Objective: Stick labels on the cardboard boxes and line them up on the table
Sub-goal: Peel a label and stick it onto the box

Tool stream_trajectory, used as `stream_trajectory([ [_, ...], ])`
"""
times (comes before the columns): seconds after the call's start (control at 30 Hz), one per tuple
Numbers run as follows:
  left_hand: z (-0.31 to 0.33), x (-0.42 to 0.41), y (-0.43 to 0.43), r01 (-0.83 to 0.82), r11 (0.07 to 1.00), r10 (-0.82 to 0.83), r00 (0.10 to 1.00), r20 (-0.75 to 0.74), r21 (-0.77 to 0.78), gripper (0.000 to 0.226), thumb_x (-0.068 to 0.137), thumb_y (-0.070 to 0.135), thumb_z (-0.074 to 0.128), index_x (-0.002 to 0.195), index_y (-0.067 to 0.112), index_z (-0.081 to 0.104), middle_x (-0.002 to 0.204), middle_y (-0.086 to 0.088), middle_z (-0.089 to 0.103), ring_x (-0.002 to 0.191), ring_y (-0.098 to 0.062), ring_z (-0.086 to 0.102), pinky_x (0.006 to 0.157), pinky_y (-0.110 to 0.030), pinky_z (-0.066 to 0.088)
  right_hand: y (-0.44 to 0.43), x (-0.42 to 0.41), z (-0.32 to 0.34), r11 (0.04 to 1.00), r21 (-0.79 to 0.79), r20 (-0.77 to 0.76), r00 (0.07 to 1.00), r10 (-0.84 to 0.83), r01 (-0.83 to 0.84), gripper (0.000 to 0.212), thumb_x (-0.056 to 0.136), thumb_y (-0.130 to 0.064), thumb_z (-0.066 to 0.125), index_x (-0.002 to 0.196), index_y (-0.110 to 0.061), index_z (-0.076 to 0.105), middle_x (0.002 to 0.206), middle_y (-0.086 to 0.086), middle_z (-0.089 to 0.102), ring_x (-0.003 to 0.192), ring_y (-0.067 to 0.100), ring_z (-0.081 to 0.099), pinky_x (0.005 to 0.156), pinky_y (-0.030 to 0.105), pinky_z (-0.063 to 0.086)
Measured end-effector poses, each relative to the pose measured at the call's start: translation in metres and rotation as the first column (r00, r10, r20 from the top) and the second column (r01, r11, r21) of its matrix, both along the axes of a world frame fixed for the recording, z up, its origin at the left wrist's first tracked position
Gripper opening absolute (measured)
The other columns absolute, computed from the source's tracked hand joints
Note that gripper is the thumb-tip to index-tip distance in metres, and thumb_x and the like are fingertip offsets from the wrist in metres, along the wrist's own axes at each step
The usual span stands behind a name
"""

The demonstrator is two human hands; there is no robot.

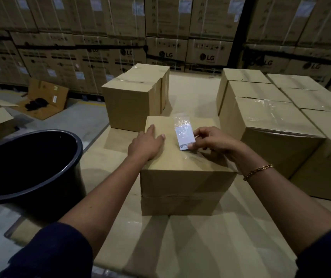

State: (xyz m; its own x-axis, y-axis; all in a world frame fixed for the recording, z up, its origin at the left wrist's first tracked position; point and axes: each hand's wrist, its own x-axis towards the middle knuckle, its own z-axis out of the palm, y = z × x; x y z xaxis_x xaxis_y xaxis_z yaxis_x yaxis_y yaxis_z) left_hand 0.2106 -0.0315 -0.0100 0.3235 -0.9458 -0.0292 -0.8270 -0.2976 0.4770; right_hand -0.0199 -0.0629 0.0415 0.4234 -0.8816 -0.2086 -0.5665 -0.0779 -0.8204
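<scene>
left hand (147, 144) flat on box (182, 167) top, holding nothing | right hand (210, 140) pinching label (184, 137) over box top | box mid-table (190, 247), toward near edge

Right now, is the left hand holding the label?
No, the left hand lies flat on the box top, while the right hand pinches the label.

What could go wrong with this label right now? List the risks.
1. The right hand pinches only the label's lower edge, so the label could land crooked or wrinkle.
2. The label sits over glossy clear tape on the box, where it may stick poorly.
3. The left hand lies flat on one side only, so the box might twist when pressed.
</scene>
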Motion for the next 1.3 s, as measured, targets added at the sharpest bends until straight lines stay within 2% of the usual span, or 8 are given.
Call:
stream_trajectory([
  [0.13,-0.001,0.002,-0.001,-0.002,1.0,0.002,1.0,-0.003,-0.002,0.067,0.1,0.061,0.035,0.159,0.033,0.02,0.154,-0.016,0.04,0.135,-0.041,0.044,0.104,-0.046,0.039,0.008,0.004,-0.007,0.996,-0.077,-0.088,0.995,-0.043,0.036,0.019,0.084,-0.028,0.083,0.092,-0.013,0.074,0.092,0.005,0.073,0.074,0.018,0.062,0.062,0.029,0.04],
  [0.3,0.0,0.002,0.0,-0.003,1.0,0.003,1.0,0.009,0.001,0.066,0.101,0.061,0.034,0.159,0.033,0.019,0.155,-0.015,0.039,0.135,-0.04,0.044,0.102,-0.047,0.041,0.012,0.007,-0.012,0.978,0.04,0.212,0.955,-0.208,0.204,0.022,0.094,-0.01,0.071,0.108,0.005,0.064,0.103,0.008,0.075,0.076,0.007,0.074,0.065,0.02,0.056],
  [0.47,-0.001,0.003,-0.002,-0.002,1.0,0.002,1.0,-0.003,0.002,0.066,0.101,0.061,0.034,0.159,0.032,0.019,0.155,-0.015,0.038,0.135,-0.04,0.044,0.103,-0.047,0.041,0.012,0.012,-0.013,0.969,-0.043,0.142,0.961,-0.237,0.245,0.019,0.091,-0.013,0.075,0.101,0.0,0.066,0.096,0.006,0.077,0.071,0.009,0.074,0.058,0.019,0.053],
  [0.7,-0.004,0.006,-0.004,0.006,1.0,-0.006,1.0,-0.014,-0.012,0.065,0.101,0.061,0.035,0.158,0.032,0.021,0.153,-0.015,0.041,0.133,-0.04,0.046,0.101,-0.047,0.041,0.005,0.011,0.032,0.954,0.186,0.545,0.783,-0.298,0.233,0.017,0.089,-0.019,0.075,0.078,-0.022,0.061,0.083,0.001,0.075,0.054,0.006,0.051,0.051,0.02,0.039],
  [0.97,-0.005,0.021,-0.001,0.074,0.997,-0.072,0.974,-0.216,0.003,0.086,0.093,0.067,0.05,0.161,0.032,0.012,0.16,-0.011,0.037,0.14,-0.036,0.042,0.108,-0.045,0.039,0.002,0.013,0.02,0.975,0.128,0.284,0.936,-0.21,0.18,0.01,0.092,-0.025,0.072,0.086,-0.019,0.066,0.098,0.013,0.077,0.064,0.012,0.062,0.056,0.025,0.041],
  [1.1,-0.007,0.034,0.026,0.047,0.995,-0.087,0.812,-0.578,-0.083,0.086,0.09,0.066,0.054,0.161,0.032,0.018,0.158,-0.001,0.043,0.14,-0.023,0.046,0.115,-0.041,0.037,0.001,0.055,0.024,0.996,0.071,0.274,0.959,-0.077,0.06,0.019,0.098,-0.026,0.065,0.08,-0.022,0.059,0.095,0.006,0.076,0.07,0.015,0.065,0.058,0.025,0.042],
  [1.2,-0.018,0.052,0.044,0.012,1.0,-0.028,0.776,-0.63,-0.029,0.098,0.073,0.087,0.04,0.156,0.036,0.029,0.153,0.0,0.049,0.133,-0.026,0.052,0.11,-0.052,0.042,0.005,0.104,0.03,0.999,-0.006,0.25,0.967,0.046,-0.046,0.013,0.098,-0.027,0.065,0.087,-0.021,0.066,0.088,-0.002,0.072,0.079,0.015,0.061,0.065,0.029,0.042],
  [1.3,-0.017,0.07,0.066,0.017,1.0,-0.012,0.804,-0.595,0.003,0.06,0.094,0.068,0.042,0.141,0.032,0.049,0.141,-0.001,0.058,0.116,-0.027,0.062,0.102,-0.045,0.049,0.016,0.163,0.036,0.975,-0.123,0.172,0.964,0.202,-0.183,0.015,0.095,-0.028,0.069,0.094,-0.014,0.073,0.084,-0.006,0.072,0.076,0.013,0.058,0.067,0.03,0.042],
])
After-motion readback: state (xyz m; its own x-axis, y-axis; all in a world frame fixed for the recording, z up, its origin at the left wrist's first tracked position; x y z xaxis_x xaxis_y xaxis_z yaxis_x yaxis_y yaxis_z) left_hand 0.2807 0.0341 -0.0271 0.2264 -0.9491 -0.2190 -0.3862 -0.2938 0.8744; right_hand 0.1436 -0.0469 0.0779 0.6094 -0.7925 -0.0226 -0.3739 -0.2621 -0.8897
